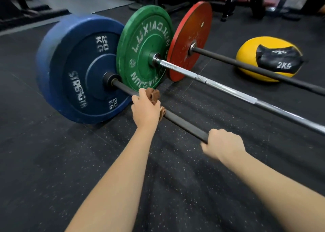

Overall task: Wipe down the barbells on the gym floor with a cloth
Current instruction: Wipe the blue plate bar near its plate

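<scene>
head cam | looks forward-down | close over hands (184, 126) | wide-angle

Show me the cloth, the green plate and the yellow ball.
cloth (154, 94), head view, bunched brown top.
green plate (144, 36), head view, lettered face.
yellow ball (246, 56), head view, bare yellow left side.

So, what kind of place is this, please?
Most likely the free-weight area of a gym. Three barbells lie side by side, loaded with a blue plate, a green plate and a red plate, on a speckled rubber floor. A yellow 2 KG medicine ball sits nearby.
</scene>
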Motion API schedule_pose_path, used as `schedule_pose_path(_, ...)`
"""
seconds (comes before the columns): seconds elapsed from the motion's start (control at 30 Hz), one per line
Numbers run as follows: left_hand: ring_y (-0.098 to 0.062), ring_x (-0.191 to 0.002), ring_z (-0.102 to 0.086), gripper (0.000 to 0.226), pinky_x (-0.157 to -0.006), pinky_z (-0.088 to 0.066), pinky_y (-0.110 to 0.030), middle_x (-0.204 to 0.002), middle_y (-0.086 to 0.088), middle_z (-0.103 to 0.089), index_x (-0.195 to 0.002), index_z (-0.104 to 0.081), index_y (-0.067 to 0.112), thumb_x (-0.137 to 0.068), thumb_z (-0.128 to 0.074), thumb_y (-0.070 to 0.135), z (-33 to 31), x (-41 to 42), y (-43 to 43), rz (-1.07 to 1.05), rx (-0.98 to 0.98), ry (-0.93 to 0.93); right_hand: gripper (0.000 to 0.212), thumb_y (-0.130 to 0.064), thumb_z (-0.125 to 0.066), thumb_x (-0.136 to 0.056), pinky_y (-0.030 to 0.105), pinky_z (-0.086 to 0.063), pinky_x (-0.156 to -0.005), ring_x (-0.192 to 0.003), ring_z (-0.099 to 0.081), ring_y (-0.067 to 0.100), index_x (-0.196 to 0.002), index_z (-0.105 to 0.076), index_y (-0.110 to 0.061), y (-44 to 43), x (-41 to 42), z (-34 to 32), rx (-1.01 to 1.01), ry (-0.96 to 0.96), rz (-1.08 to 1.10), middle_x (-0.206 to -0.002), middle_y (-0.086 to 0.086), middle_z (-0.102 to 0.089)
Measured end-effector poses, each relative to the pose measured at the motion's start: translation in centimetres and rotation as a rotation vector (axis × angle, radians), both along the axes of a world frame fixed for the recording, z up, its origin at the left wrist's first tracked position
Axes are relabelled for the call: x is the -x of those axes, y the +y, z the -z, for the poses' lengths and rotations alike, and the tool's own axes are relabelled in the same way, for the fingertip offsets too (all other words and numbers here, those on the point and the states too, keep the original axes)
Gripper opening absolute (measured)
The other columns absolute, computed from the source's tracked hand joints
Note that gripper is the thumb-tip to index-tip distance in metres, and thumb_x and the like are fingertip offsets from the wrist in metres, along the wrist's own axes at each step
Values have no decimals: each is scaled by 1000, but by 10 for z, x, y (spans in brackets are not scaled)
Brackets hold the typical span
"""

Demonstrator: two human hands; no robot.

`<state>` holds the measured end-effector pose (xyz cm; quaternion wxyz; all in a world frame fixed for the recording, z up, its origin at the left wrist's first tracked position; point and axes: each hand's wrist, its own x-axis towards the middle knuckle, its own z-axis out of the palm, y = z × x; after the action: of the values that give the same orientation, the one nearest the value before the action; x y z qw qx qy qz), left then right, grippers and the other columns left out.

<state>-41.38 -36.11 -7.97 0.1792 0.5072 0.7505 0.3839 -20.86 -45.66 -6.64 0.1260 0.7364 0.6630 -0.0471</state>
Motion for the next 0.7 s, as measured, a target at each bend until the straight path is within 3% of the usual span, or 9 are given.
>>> schedule_pose_path(0.1, -33, -108, -57, 41, -85, -48, -42, -123, -7, -48, -125, -46, 24, -93, -71, 29, 4, -3, -2, -2, -7, -56, 42, -61, -51, -91, 34, -45, -70, -80, -57, 25, -107, -51, -22, 18, 10, -16, 82, -40, -56, -88, -5, -54)
schedule_pose_path(0.17, -29, -104, -58, 37, -79, -42, -38, -120, -4, -49, -121, -47, 25, -93, -70, 28, 8, -5, -8, -37, -40, -142, 43, -58, -53, -91, 37, -47, -73, -85, -57, 24, -110, -45, -21, 34, 31, -16, 105, 128, -114, -98, -2, -55)
schedule_pose_path(0.23, -21, -98, -58, 28, -79, -40, -35, -116, 0, -51, -115, -47, 27, -95, -67, 26, 13, -5, -14, -55, -63, -284, 36, -51, -55, -93, 38, -49, -74, -85, -58, 25, -107, -44, -19, 48, 49, -7, 93, 235, -155, -93, -1, -54)
schedule_pose_path(0.3, -14, -96, -58, 23, -81, -43, -33, -114, 3, -54, -112, -49, 27, -96, -66, 26, 19, -1, -22, -20, -106, -383, 27, -42, -54, -97, 37, -48, -70, -79, -58, 27, -107, -49, -18, 57, 58, 3, 10, 222, -131, -83, -1, -51)
schedule_pose_path(0.4, -10, -97, -55, 25, -81, -42, -27, -113, 5, -53, -115, -52, 26, -95, -68, 29, 25, 1, -27, 28, -158, -284, 21, -37, -54, -99, 37, -44, -66, -74, -54, 27, -106, -47, -17, 59, 58, 10, -24, 174, -118, -78, -1, -45)
schedule_pose_path(0.53, -18, -97, -53, 26, -80, -43, -33, -105, 6, -43, -109, -47, 29, -93, -67, 24, 16, 11, -2, 49, -195, -66, 21, -28, -52, -100, 35, -37, -60, -58, -43, 24, -94, -36, -17, 50, 58, 18, -167, 91, -157, -67, -3, -38)
schedule_pose_path(0.7, -31, -103, -59, 27, -80, -37, -36, -114, -3, -46, -117, -47, 18, -98, -65, 28, 11, 56, 49, -219, -125, -164, 27, -42, -50, -100, 35, -40, -65, -67, -49, 26, -93, -44, -17, 56, 59, 15, -111, 179, -106, -70, -4, -41)
